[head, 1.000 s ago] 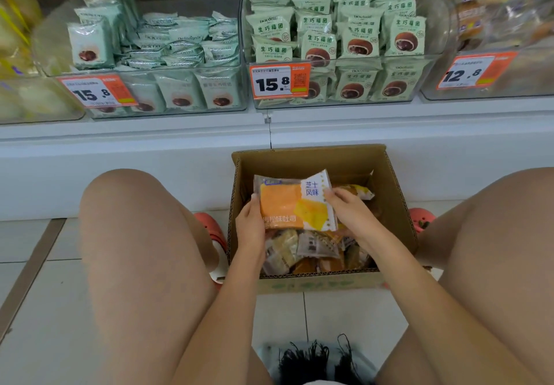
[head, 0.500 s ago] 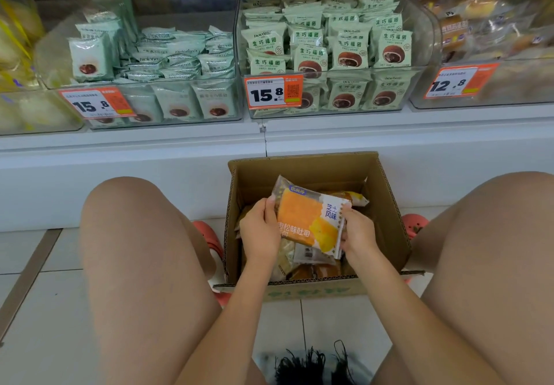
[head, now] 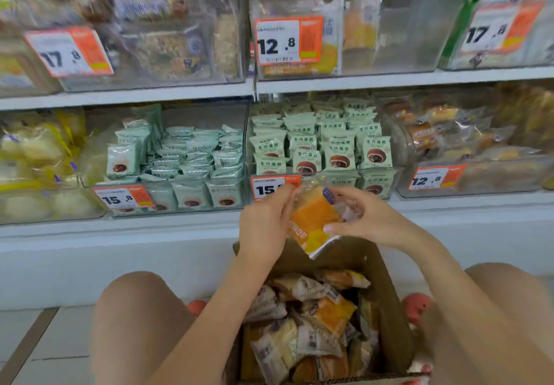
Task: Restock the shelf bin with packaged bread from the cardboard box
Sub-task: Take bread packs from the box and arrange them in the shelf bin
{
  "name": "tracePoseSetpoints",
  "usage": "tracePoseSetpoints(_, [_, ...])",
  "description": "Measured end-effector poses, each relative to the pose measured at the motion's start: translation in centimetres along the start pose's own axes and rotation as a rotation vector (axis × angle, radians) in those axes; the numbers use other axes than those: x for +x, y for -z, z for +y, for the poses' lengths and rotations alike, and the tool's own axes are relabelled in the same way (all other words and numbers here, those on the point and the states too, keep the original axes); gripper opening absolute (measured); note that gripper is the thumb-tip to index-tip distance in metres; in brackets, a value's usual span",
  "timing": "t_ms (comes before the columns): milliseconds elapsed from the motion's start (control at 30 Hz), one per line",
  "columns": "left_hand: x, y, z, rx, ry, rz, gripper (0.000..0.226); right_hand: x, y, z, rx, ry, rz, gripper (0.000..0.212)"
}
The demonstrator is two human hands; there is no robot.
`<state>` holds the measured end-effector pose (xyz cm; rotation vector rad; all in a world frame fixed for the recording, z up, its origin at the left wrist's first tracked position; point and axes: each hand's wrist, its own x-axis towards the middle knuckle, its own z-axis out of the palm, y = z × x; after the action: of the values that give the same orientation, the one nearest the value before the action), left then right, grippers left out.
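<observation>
up, bread pack (head: 311, 222) above box rim (head: 386, 279)

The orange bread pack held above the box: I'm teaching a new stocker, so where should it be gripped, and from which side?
By its side edges, one hand from each side. The orange bread pack is flat and tilted, its face toward the camera; the left hand and right hand already pinch opposite edges, which likely spares the soft bread in the middle.
</observation>
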<state>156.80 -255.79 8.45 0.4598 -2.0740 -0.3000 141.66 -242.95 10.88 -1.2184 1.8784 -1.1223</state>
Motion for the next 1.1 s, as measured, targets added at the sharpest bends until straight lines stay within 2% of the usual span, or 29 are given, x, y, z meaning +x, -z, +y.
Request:
tracePoseSetpoints(100, [5.8,0.2,1.4,-0.019,-0.074,0.065,0.023,1.9,3.3,-4.2,-0.017,0.105,0.102,0.046])
tracePoseSetpoints(233, [13.5,1.7,2.9,-0.079,-0.112,0.176,0.048,3.3,9.5,-10.1,-0.125,0.267,0.281,0.026])
tracePoseSetpoints(333, [18.7,2.2,3.4,-0.002,-0.166,0.359,0.043,4.4,15.2,-14.3,-0.131,0.365,0.497,0.033])
tracePoseSetpoints(400, [22.0,0.9,3.0,0.101,-0.222,0.422,0.036,5.9,18.7,-17.1,-0.162,0.434,0.631,0.035])
tracePoseSetpoints(467, [24.9,-1.5,2.1,0.190,-0.290,0.350,0.036,8.1,21.4,-19.4,-0.207,0.471,0.742,0.035])
tracePoseSetpoints(533, [26.4,-4.4,1.0,0.276,-0.375,0.235,0.039,10.8,23.1,-20.8,-0.284,0.457,0.781,0.034])
tracePoseSetpoints(600, [26.7,-6.2,0.2,0.345,-0.421,0.205,0.042,13.5,24.6,-21.3,-0.313,0.422,0.773,0.038])
tracePoseSetpoints(667, [26.5,-7.0,-0.4,0.351,-0.450,0.267,0.041,16.0,26.3,-21.4,-0.360,0.372,0.771,0.041])
tracePoseSetpoints(733, [26.6,-7.3,-0.5,0.348,-0.473,0.329,0.039,18.5,27.6,-21.3,-0.565,0.288,0.738,0.041])
tracePoseSetpoints(800, [26.8,-7.6,-0.7,0.354,-0.480,0.373,0.039,21.3,28.4,-20.8,-0.850,0.203,0.642,0.046])
tracePoseSetpoints(867, [26.8,-8.0,-0.9,0.347,-0.481,0.389,0.039,23.8,28.4,-20.0,-0.997,0.120,0.465,0.052])
tracePoseSetpoints(967, [26.8,-8.1,-1.1,0.335,-0.489,0.400,0.039,27.0,28.1,-18.6,-1.030,-0.011,0.285,0.055])
tracePoseSetpoints(1100, [26.8,-8.3,-1.1,0.323,-0.500,0.422,0.039,29.6,27.0,-16.9,-0.983,0.028,0.190,0.048])
